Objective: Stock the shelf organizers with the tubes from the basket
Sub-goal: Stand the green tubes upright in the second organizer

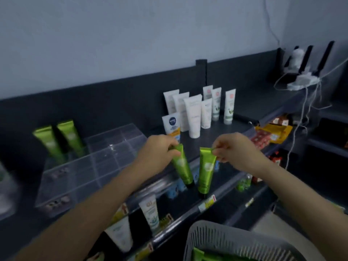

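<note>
I observe my left hand (157, 147) pinching one green tube (182, 165) by its crimped end. My right hand (232, 147) pinches a second green tube (206, 171) likewise, both above the shelf (222, 127).

Your left tube (181, 162) and right tube (206, 170) are green with black caps and a pale round mark each, two more tubes (56, 140) show the same green, the organizer (98, 162) is clear, the shelf (226, 129) dark grey, its standing tubes (194, 115) white, the basket (226, 240) grey.

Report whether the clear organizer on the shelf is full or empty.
Mostly empty: the clear organizer shows bare compartments, and only two green tubes stand at its far left end.
</note>
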